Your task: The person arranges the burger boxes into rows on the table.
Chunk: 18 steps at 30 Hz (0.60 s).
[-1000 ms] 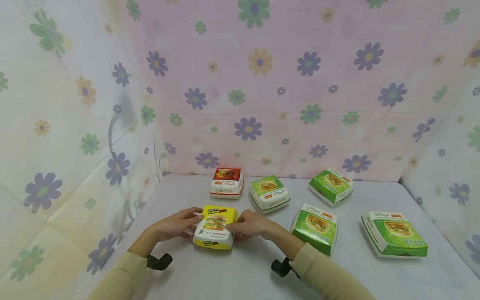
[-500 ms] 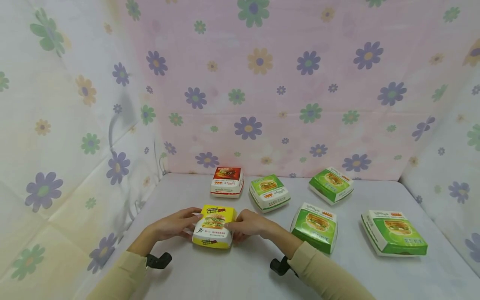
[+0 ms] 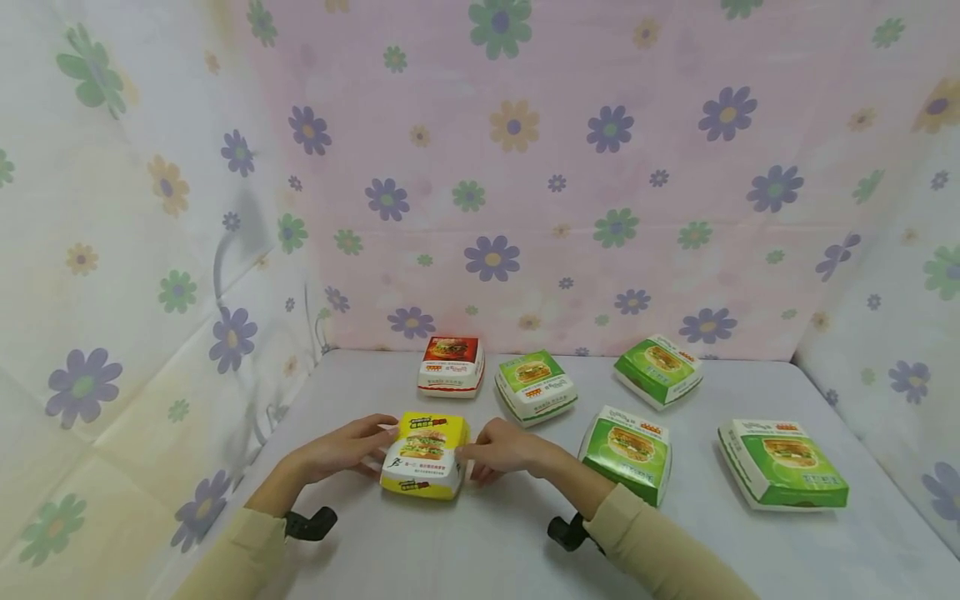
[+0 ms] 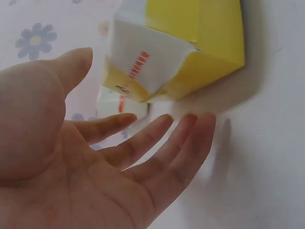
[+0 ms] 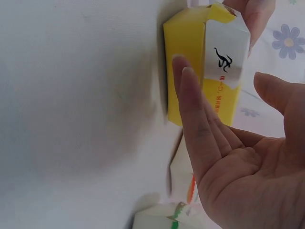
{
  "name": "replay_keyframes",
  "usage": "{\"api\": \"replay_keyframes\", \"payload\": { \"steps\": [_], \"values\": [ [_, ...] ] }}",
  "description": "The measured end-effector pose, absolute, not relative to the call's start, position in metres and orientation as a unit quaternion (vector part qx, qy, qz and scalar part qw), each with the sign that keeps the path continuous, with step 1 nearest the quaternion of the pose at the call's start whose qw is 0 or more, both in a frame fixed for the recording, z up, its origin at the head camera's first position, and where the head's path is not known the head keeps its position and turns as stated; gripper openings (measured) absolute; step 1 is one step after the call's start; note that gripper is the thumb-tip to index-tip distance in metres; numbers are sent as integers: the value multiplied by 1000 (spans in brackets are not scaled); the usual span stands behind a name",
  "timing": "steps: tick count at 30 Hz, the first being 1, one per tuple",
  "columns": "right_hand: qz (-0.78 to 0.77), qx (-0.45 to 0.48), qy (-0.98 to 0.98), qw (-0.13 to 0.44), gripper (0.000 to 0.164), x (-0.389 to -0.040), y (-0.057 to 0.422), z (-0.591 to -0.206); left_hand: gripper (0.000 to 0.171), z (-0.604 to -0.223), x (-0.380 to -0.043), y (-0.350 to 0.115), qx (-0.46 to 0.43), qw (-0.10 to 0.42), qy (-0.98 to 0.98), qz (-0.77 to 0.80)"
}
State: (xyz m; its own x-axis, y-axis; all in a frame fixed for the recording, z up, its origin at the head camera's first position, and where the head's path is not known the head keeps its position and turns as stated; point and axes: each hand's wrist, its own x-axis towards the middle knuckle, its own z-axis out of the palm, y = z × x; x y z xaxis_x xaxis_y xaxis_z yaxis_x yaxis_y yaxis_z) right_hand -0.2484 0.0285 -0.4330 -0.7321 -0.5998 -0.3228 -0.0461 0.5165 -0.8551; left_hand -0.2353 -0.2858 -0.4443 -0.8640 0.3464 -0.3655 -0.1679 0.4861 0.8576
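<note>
A yellow-and-white burger box with a burger picture on its lid rests on the white table between both hands. My left hand is at its left side; in the left wrist view the fingers are spread and a gap shows between them and the box. On the other side is my right hand, its thumb by the box's right edge. The right wrist view shows that thumb lifted away and relaxed fingers extended alongside the box. Neither hand grips anything.
Behind the yellow box sits a red-and-white burger box. Green-and-white burger boxes stand to the right: one at centre, another at the back, one near the right forearm, one far right. Flowered cloth surrounds the table.
Both hands have let go of the yellow box and eased outward; the right thumb has slid from its lid toward the edge. The box stays in place while the head view shifts slightly.
</note>
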Motion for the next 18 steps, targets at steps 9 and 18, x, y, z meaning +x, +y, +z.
{"api": "replay_keyframes", "payload": {
  "steps": [9,18],
  "values": [
    [-358,-218,876,239,49,-235,47,-410,60,-429,-229,-278,74,135,902,404],
    [-305,-242,900,195,40,-222,68,-390,52,-412,-220,-256,133,-1,936,327]
  ]
}}
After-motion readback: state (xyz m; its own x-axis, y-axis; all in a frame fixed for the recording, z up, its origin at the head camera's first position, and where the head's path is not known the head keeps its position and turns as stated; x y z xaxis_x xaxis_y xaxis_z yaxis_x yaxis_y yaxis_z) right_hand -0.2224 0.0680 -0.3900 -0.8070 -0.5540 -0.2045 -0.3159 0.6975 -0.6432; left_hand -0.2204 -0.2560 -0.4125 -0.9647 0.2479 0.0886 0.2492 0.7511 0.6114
